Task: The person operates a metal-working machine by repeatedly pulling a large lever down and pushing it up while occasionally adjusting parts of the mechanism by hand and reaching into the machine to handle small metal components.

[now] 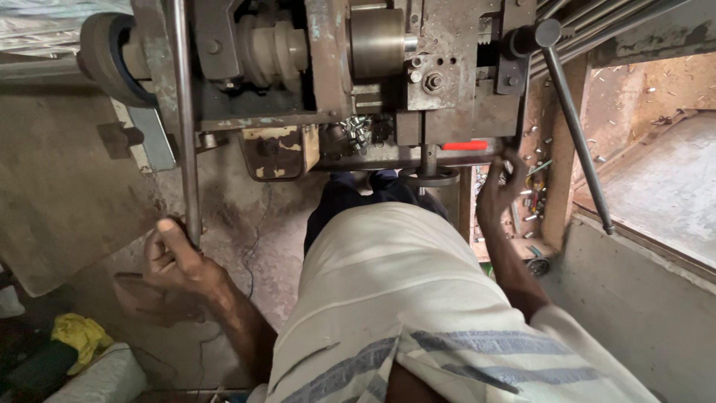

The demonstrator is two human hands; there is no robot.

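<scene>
Down low, left hand [175, 257] wrapped tight around a long grey metal bar [184, 119], thumb pointing up along it, arm stretched out and a bit bent at the elbow. Bar standing straight up from the hand to the top of the old machine [328, 67]. Right hand [498, 190] lifted higher, wrist bent back, fingers half curled and touching the bottom edge of the machine just under a small red strip [464, 146]. Cannot tell if anything sits inside that hand.

Machine rusty, grey and greasy, with a round wheel [104, 56] on its left end and a fat shiny roller [377, 41] near the middle. Little pile of small silver bits [356, 130] resting on its ledge. Second thin rod [576, 130] with a black knob leaning down to the right, well apart from both hands. More tiny metal bits scattered in a wooden tray [533, 190] beside the right hand.

Below, a pale shirt [418, 306] with blue stripes. Dusty concrete floor [261, 224] under the machine. Yellow rag [80, 333] lying at the bottom left corner.
</scene>
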